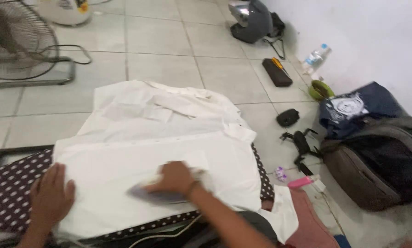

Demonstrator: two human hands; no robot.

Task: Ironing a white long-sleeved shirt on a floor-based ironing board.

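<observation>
Ironing a white cotton shirt (169, 138) on the floor.
Right hand (176, 177) grips the blurred iron (157, 195); left hand (52, 195) lies open, flattening cloth; next stroke needs smooth fabric.

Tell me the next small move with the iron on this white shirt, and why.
Probably glide the iron under the right hand away from the body, toward the rumpled cloth further up the white shirt. The left hand lies flat on the shirt's near left edge, pinning it over the dotted mat.
</observation>
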